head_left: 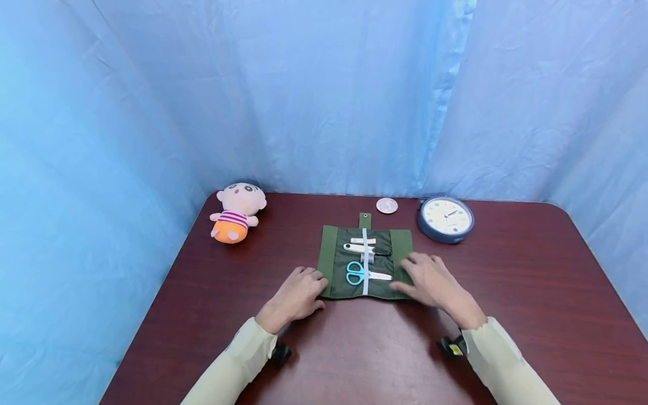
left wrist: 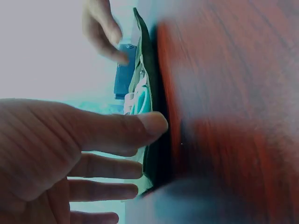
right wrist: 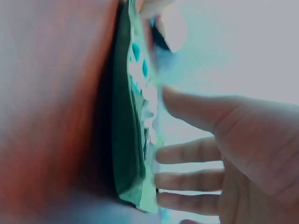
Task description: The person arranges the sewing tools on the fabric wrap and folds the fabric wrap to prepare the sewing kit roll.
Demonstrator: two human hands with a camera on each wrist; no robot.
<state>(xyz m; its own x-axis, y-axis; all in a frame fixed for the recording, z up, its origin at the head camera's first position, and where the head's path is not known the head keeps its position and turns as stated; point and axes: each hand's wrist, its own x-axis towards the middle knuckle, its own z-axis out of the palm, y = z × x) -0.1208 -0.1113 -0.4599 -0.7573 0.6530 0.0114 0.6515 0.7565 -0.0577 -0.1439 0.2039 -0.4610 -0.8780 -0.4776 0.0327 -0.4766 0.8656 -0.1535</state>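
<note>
A green cloth sewing kit (head_left: pixel 349 288) lies unfolded on the table, its snap tab pointing to the far side. Under its white elastic band sit turquoise-handled scissors (head_left: pixel 355 273), a white-handled tool (head_left: pixel 352 247), a grey thread spool (head_left: pixel 368 258) and a small white item (head_left: pixel 363 241). My left hand (head_left: pixel 300 293) is at the kit's near left corner, fingers fairly straight at its edge in the left wrist view. Over the right flap is my right hand (head_left: pixel 430 281), thumb apart from the extended fingers; in the right wrist view the fingertips (right wrist: pixel 163 155) are beside the cloth.
A plush doll (head_left: pixel 235 212) lies at the table's far left. Behind the kit is a small pale round disc (head_left: pixel 387 206), with a blue-rimmed clock (head_left: pixel 446 219) to its right. Blue curtains (head_left: pixel 324 101) surround the dark red table (head_left: pixel 364 349).
</note>
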